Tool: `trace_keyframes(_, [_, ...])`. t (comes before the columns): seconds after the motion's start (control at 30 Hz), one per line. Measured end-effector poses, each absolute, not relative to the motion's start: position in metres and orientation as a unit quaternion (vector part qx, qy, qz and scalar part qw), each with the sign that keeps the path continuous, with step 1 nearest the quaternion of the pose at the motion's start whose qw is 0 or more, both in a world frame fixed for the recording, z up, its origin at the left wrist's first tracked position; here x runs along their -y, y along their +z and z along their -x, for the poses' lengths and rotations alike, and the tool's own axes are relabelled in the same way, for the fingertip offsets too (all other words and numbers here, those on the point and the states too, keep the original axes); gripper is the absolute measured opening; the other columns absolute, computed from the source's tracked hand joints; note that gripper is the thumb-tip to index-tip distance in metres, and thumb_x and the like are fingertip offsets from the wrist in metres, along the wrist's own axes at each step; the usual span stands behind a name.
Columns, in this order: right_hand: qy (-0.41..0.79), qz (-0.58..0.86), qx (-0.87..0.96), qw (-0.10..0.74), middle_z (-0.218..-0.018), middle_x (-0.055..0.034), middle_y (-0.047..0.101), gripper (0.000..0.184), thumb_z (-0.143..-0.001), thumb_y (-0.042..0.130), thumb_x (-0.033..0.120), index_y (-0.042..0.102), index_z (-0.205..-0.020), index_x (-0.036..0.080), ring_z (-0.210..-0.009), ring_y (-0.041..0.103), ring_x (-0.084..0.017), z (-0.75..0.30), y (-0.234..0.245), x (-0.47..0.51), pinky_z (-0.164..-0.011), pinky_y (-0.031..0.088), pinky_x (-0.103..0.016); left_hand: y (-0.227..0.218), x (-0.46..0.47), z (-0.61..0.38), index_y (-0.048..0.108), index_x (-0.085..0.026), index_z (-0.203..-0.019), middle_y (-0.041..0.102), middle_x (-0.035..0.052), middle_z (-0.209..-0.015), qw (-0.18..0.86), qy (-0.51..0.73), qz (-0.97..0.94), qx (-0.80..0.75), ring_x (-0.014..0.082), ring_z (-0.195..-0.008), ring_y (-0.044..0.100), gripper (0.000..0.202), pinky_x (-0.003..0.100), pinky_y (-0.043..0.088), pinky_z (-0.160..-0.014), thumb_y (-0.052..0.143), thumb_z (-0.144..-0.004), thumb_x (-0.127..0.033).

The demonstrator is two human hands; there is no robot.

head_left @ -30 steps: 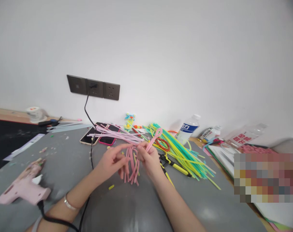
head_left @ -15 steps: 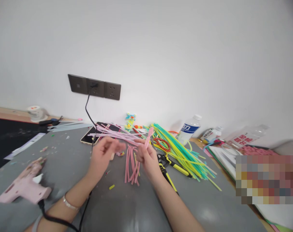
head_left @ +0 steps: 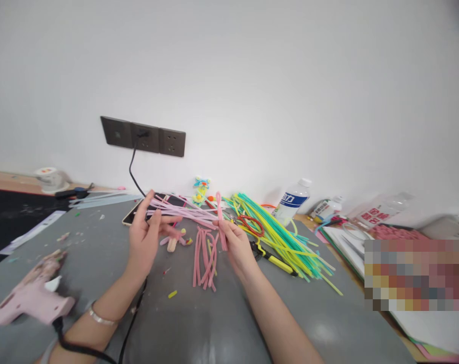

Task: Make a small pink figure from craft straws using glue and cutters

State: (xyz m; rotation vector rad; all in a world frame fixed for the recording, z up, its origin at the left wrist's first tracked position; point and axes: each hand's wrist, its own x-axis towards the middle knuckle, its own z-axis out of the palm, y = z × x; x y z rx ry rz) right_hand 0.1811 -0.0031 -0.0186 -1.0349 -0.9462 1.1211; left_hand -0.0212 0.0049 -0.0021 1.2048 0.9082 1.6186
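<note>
My right hand (head_left: 235,246) pinches a folded pink pipe cleaner (head_left: 220,215) and holds it upright above the grey table (head_left: 199,323). My left hand (head_left: 148,237) hovers to the left with fingers spread and nothing in it, over a small pink and tan piece (head_left: 172,242) on the table. Between my hands lies a bundle of bent pink pipe cleaners (head_left: 203,260). Long light pink pipe cleaners (head_left: 184,210) lie just behind my left hand.
A pink glue gun (head_left: 28,296) lies at the left, its black cord (head_left: 133,323) running under my left arm. Green and yellow pipe cleaners (head_left: 286,237), yellow-handled pliers (head_left: 273,258), a water bottle (head_left: 292,201), a phone (head_left: 138,210) and books (head_left: 351,242) crowd the back and right.
My left hand has let go of the pink pieces, moved left and opened. My right hand has turned the folded pink pipe cleaner upright.
</note>
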Motion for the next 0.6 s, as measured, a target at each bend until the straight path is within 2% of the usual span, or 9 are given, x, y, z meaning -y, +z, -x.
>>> trace_keyframes(0.07, [0.501, 0.445, 0.430, 0.606, -0.073, -0.0035, 0.068, 0.035, -0.069, 0.075, 0.052, 0.078, -0.078, 0.018, -0.066, 0.055, -0.016, -0.181, -0.018, 0.004, -0.054, 0.038, -0.023, 0.001, -0.004, 0.019, 0.061, -0.021, -0.128, 0.072, 0.0125, -0.117, 0.420, 0.643, -0.519, -0.375, 0.0259, -0.106, 0.069, 0.046, 0.035, 0.061, -0.082, 0.062, -0.087, -0.044])
trace_keyframes(0.13, [0.517, 0.435, 0.457, 0.579, -0.071, -0.0027, 0.067, 0.033, -0.071, 0.074, 0.051, 0.077, -0.076, 0.019, -0.063, 0.053, -0.014, -0.178, -0.017, 0.007, -0.053, 0.036, -0.023, 0.002, -0.004, 0.016, 0.072, -0.018, -0.106, 0.068, 0.0128, -0.125, 0.417, 0.608, -0.556, -0.383, 0.0277, -0.117, 0.063, 0.035, 0.034, 0.059, -0.087, 0.067, -0.083, -0.043])
trace_keyframes(0.17, [0.524, 0.428, 0.477, 0.561, -0.068, -0.0015, 0.066, 0.032, -0.071, 0.074, 0.050, 0.076, -0.074, 0.019, -0.059, 0.051, -0.013, -0.176, -0.016, 0.009, -0.052, 0.034, -0.023, 0.001, -0.005, 0.014, 0.073, -0.018, -0.102, 0.069, 0.0127, -0.121, 0.431, 0.584, -0.570, -0.385, 0.0278, -0.113, 0.065, 0.033, 0.034, 0.060, -0.084, 0.069, -0.080, -0.043])
trace_keyframes(0.23, [0.535, 0.414, 0.521, 0.520, -0.060, 0.0013, 0.061, 0.030, -0.073, 0.074, 0.048, 0.074, -0.069, 0.018, -0.053, 0.045, -0.010, -0.171, -0.016, 0.013, -0.050, 0.031, -0.022, -0.001, -0.005, 0.010, 0.072, -0.018, -0.103, 0.076, 0.0105, -0.098, 0.477, 0.538, -0.583, -0.377, 0.0251, -0.091, 0.071, 0.036, 0.034, 0.061, -0.075, 0.073, -0.076, -0.043])
trace_keyframes(0.3, [0.540, 0.401, 0.561, 0.484, -0.053, 0.0035, 0.054, 0.030, -0.074, 0.074, 0.046, 0.071, -0.065, 0.017, -0.048, 0.040, -0.009, -0.166, -0.016, 0.016, -0.048, 0.029, -0.022, -0.004, -0.004, 0.007, 0.073, -0.018, -0.096, 0.075, 0.0073, -0.083, 0.513, 0.498, -0.598, -0.362, 0.0222, -0.076, 0.070, 0.032, 0.033, 0.060, -0.068, 0.074, -0.074, -0.042])
trace_keyframes(0.43, [0.551, 0.396, 0.588, 0.440, -0.048, 0.0060, 0.047, 0.032, -0.075, 0.073, 0.045, 0.069, -0.064, 0.016, -0.043, 0.035, -0.006, -0.161, -0.017, 0.021, -0.044, 0.026, -0.021, -0.004, -0.001, 0.005, 0.076, -0.018, -0.079, 0.074, 0.0056, -0.074, 0.527, 0.443, -0.632, -0.356, 0.0206, -0.069, 0.066, 0.020, 0.031, 0.056, -0.065, 0.072, -0.075, -0.037])
trace_keyframes(0.6, [0.583, 0.406, 0.559, 0.427, -0.051, 0.0049, 0.054, 0.035, -0.079, 0.067, 0.050, 0.069, -0.071, 0.016, -0.037, 0.041, -0.006, -0.163, -0.017, 0.021, -0.038, 0.029, -0.019, 0.000, 0.000, 0.007, 0.078, -0.017, -0.087, 0.071, 0.0032, -0.068, 0.538, 0.469, -0.587, -0.381, 0.0194, -0.065, 0.063, 0.025, 0.031, 0.053, -0.064, 0.070, -0.078, -0.039])
